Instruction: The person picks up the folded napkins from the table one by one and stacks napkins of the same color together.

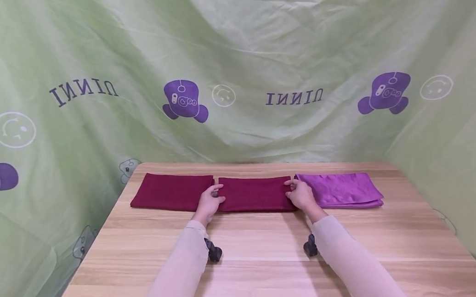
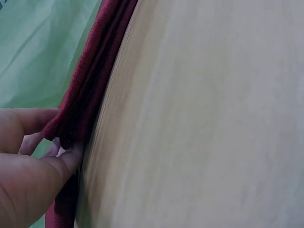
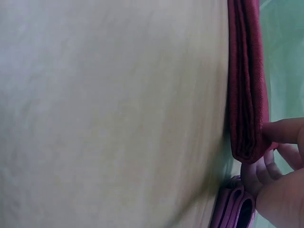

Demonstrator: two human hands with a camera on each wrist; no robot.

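Three folded cloths lie in a row along the far part of the table. The middle one is a dark red cloth [image 1: 255, 194], with several stacked layers along its near edge. My left hand [image 1: 207, 202] pinches its left end, thumb and fingers at the edge. At the right end my right hand [image 1: 302, 195] grips the same cloth; in the right wrist view some fingertips [image 3: 263, 171] sit at the end of the layers. Left of it lies another dark red cloth [image 1: 173, 191], close by my left hand. A shiny purple cloth [image 1: 344, 189] lies beside my right hand.
The wooden table [image 1: 254, 258] stretches toward me below the cloths. A green curtain [image 1: 247, 42] with purple figures hangs behind the table and along both sides. Black wrist devices [image 1: 214, 252] sit under both light sleeves [image 1: 174, 272].
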